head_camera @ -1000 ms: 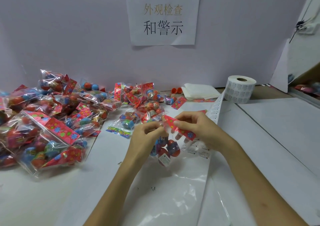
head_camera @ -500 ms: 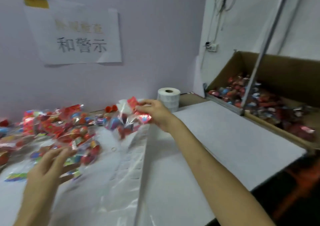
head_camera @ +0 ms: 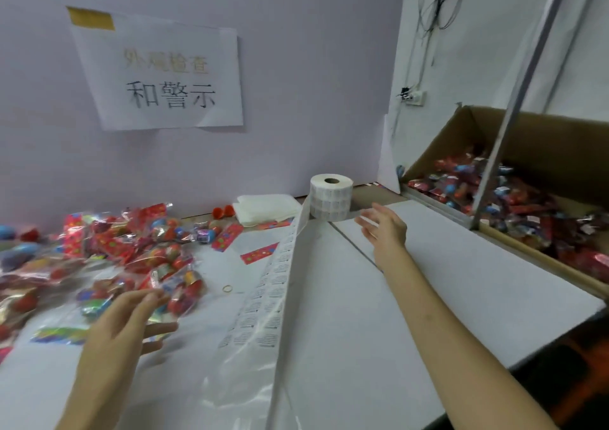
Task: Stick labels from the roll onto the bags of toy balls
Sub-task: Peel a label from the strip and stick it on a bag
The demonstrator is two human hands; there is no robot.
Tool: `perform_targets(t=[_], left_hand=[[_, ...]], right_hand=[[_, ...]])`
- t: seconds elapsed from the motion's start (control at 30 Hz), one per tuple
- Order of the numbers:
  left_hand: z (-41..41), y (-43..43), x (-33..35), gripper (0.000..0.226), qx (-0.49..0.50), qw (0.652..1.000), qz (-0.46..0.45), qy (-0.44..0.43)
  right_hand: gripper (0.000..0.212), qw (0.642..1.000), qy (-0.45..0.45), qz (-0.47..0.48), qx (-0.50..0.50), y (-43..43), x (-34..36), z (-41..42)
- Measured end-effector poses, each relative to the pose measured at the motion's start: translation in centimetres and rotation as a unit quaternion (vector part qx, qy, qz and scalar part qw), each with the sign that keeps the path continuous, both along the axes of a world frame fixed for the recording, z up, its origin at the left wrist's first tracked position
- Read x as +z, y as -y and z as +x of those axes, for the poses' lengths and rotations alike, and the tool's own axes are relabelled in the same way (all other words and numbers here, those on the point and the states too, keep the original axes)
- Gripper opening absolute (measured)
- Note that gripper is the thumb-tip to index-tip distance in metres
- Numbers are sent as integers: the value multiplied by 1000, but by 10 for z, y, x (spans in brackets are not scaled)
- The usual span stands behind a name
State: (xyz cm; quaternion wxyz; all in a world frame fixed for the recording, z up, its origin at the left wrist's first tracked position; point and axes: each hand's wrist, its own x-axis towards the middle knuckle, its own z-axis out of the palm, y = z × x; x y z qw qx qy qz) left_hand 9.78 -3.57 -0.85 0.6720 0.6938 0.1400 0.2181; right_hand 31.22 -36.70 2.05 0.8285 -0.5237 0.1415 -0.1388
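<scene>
head view, left to right. the unlabelled bags of toy balls (head_camera: 108, 251) lie heaped on the left part of the table (head_camera: 428, 298), reaching the back wall. the left hand (head_camera: 122, 324) hovers at the heap's near edge, fingers straight and slightly spread, holding nothing; its fingertips are just beside one bag (head_camera: 179, 286) at the front of the heap. a rubber band (head_camera: 227, 288) lies loose between that bag and the label strip (head_camera: 270, 291), which runs from the roll (head_camera: 331, 197) at the back wall down toward the near edge, over a clear plastic sheet (head_camera: 230, 380). the right hand (head_camera: 384, 228) is raised just right of the roll, palm open, fingers spread, empty. further right, an open cardboard box (head_camera: 527, 139) holds more bags, and a slanted metal bar (head_camera: 514, 100) crosses in front of it.

the step in hand appears to be fetching the next bag. done well, the left hand takes the front bag alone by its printed header, so that neighbours are not dragged along, and lays it flat beside the strip; the right hand then peels one label without lifting the whole strip.

room: the widest bare surface lies between strip and box. limits are the strip's raised edge, the table's right edge at the box, and the bar, which narrows any reach into the box.
</scene>
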Motion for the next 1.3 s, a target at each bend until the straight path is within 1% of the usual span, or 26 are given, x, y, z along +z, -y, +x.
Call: perform_targets(t=[0.07,0.13,0.2,0.27,0.33,0.4,0.43,0.5,0.53,0.57,0.6,0.67,0.7,0.77,0.8,0.83,0.9,0.97,1.03,1.07,1.13,1.23,1.3], left_hand=[[-2,0,1,12,13,1000,11,1],[-5,-1,-1,12,19,1000,18,-13],[-6,-1,-2,11,12,999,25,-31],[-5,-3,-3,11,13,998,38,-48],[-5,-4,-4,10,15,997,49,-50],[-6,-5,-4,10,15,997,52,-53],[-6,-5,-3,11,15,997,55,-57],[-6,-6,-4,13,13,996,57,-66],[-6,-6,-4,14,12,996,54,-68],[-6,-6,-4,14,11,996,52,-76],[-5,-6,-5,15,10,996,46,-77],[-4,-6,-6,15,9,996,44,-81],[-4,-5,-6,14,8,995,45,-85],[-4,-5,-6,14,9,995,44,-86],[-4,-5,-6,15,11,996,41,-82],[-5,-5,-5,15,13,996,40,-79],[-5,-4,-3,14,15,996,47,-76],[-6,-4,-3,17,23,996,54,-71],[-7,-5,-2,15,43,996,47,-62],[-8,-5,-1,12,51,996,40,-56],[-9,-6,2,7,50,998,10,-47],[-10,-5,8,19,12,997,-67,-42],[-11,-4,11,31,-6,994,-107,-31]], right_hand=[[27,998,29,-27,55,-29,17,-7],[23,986,73,-87,121,-61,37,-20],[22,960,123,-172,186,-95,56,-33],[20,923,158,-245,250,-129,67,-44],[18,874,156,-342,308,-163,67,-53],[12,803,123,-471,343,-192,50,-58],[15,764,100,-530,355,-205,37,-60],[35,686,57,-629,361,-223,8,-64],[43,656,42,-667,352,-230,-5,-66],[45,637,35,-693,337,-235,-16,-67],[45,633,35,-703,323,-239,-24,-69],[39,653,46,-686,319,-244,-33,-69],[31,676,49,-657,329,-244,-33,-69],[16,745,48,-558,362,-239,-29,-71],[16,778,42,-499,379,-235,-26,-73],[20,803,36,-446,393,-230,-23,-74],[27,835,38,-374,403,-220,-17,-78],[34,864,49,-304,398,-212,-13,-83],[41,891,50,-228,389,-205,-10,-88],[44,899,51,-196,387,-202,-10,-91],[44,902,60,-146,401,-198,-8,-97],[36,884,86,-93,450,-197,-4,-107],[36,867,99,-89,480,-200,-3,-114]])
